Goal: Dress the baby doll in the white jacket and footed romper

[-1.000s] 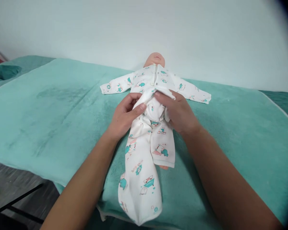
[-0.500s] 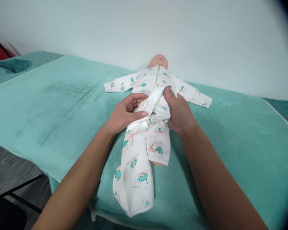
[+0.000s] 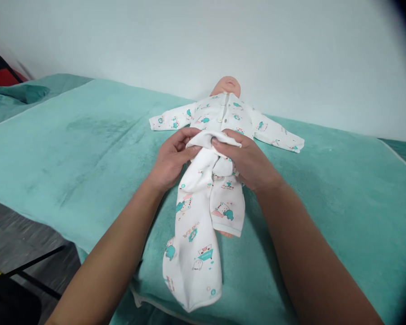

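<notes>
A baby doll (image 3: 226,84) lies on its back, dressed in a white printed baby top (image 3: 206,115) with its sleeves spread to both sides. White printed baby pants (image 3: 198,234) cover its lower body, one leg stretched long toward me and the other bunched shorter, with a bit of the doll's foot showing at that hem. My left hand (image 3: 174,158) pinches the left side of the pants' folded waist. My right hand (image 3: 245,158) grips the same fabric on the right, thumb on top. The doll's waist is hidden behind the cloth.
A green cloth (image 3: 98,167) covers the table under the doll. Behind it stands a white wall (image 3: 176,40). At the lower left are the floor (image 3: 10,230) and a dark bar (image 3: 34,262); something red and black (image 3: 2,76) is at the far left.
My right hand has moved left and down, bringing the lifted fabric toward my left hand. The folded edge now spans between both hands, and more of the top's front shows.
</notes>
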### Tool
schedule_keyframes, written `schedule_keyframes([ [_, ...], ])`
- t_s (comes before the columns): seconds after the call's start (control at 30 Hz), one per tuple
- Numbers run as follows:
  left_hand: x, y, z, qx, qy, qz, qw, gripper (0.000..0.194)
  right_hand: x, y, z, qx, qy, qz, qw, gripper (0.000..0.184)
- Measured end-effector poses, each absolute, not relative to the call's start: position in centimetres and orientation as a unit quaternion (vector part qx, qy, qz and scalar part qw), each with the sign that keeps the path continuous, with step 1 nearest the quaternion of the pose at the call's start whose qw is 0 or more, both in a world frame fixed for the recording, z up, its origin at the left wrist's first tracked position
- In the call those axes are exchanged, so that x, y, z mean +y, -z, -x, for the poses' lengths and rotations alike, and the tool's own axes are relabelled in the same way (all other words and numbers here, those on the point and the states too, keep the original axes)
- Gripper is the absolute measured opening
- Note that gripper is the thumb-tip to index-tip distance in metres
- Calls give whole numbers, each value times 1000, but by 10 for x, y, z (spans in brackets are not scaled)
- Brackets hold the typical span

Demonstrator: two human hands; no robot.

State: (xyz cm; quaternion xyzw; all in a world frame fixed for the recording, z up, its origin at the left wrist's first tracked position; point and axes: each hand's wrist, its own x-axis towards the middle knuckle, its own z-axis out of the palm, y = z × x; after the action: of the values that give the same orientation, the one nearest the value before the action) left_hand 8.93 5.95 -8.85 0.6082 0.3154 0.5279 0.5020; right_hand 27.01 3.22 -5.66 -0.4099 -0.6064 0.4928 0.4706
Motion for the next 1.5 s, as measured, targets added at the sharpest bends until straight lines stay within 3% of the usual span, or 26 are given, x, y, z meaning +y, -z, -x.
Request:
schedule_keyframes([
  [0.13,51,82,-92,314,-475,-644,510,37,37,60,-272,-581,-499,394,509,36],
  [0.27,44,77,-91,324,-407,-700,489,35,36,62,-271,-579,-488,397,519,29],
  [0.37,43,79,-93,318,-461,-666,493,35,33,59,-271,-593,-489,391,507,26],
  [0.47,45,82,-94,323,-545,-606,482,39,28,52,-275,-660,-502,396,394,29],
  [0.6,47,85,-94,350,-562,-596,455,42,22,46,-280,-716,-531,374,255,26],
  [0.87,37,75,-93,328,-482,-678,447,52,28,64,-270,-590,-487,412,495,32],
  [1.03,33,72,-92,319,-419,-689,498,40,27,65,-266,-593,-472,418,501,35],
  [1.13,35,77,-93,302,-474,-647,515,40,24,60,-270,-599,-497,405,480,36],
  [1.37,42,84,-95,313,-545,-610,483,47,21,49,-287,-691,-576,344,270,30],
  [1.5,37,80,-94,318,-520,-610,506,42,22,56,-283,-636,-579,344,376,33],
])
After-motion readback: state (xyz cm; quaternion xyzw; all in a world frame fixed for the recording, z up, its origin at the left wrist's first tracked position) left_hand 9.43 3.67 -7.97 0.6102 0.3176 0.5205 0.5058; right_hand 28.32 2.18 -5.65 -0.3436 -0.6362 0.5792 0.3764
